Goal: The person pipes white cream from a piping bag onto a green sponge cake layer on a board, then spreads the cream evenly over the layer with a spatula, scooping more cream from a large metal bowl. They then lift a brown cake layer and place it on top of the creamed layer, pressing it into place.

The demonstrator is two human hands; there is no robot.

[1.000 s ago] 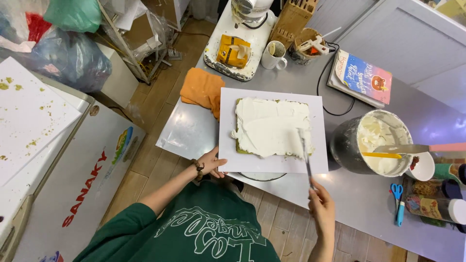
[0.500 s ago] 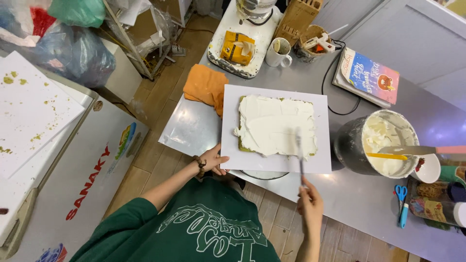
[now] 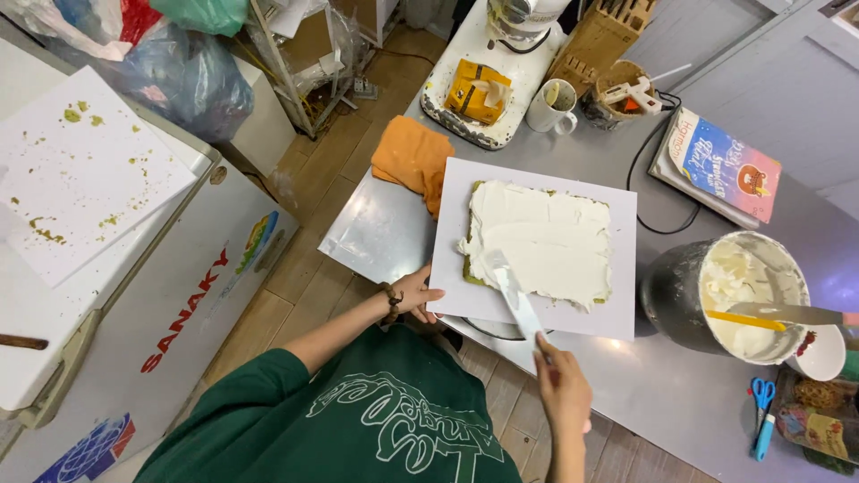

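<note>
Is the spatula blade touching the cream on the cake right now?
Touching. In the head view, the spatula held by the right hand lies with its blade tip on the white cream near the cake's near-left corner, no gap visible.

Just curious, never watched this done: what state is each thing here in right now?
Cake: top covered in white cream.
Spatula: in right hand, tip on the cake's near edge.
Board: left hand grips its corner.
Bowl: part full of cream.
Cloth: crumpled.
</note>
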